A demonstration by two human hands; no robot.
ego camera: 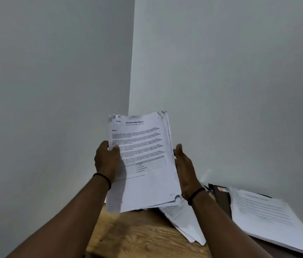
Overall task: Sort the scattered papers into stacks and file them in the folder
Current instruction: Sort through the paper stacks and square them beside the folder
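Arms raised, my left hand [108, 161] pinched the thick white printed paper stack [143, 164]; my right hand [185, 168] lay flat against its edge.

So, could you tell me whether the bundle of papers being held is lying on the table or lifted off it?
Lifted. The bundle is upright between the left hand and right hand.

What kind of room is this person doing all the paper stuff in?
Probably an office or a study corner, though little of it shows. A wooden desk stands in the corner of plain walls, stacks of printed papers lie on it, and both hands hold up a bundle of reports.
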